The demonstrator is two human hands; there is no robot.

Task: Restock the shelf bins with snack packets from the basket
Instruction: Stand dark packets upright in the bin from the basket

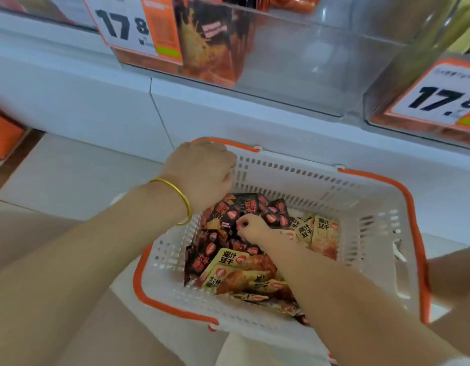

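In the far half of the white basket [321,186], below a clear shelf bin [294,62], the right hand [251,228] pinches a black-and-red snack packet [229,216], tan packets [228,262] lying nearer, while the left hand [202,173] grips the orange handle [236,145].

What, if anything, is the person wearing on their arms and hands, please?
Both forearms are bare, with no sleeves or gloves showing. The left hand has a thin gold bangle round its wrist; the right hand and its wrist carry nothing visible.
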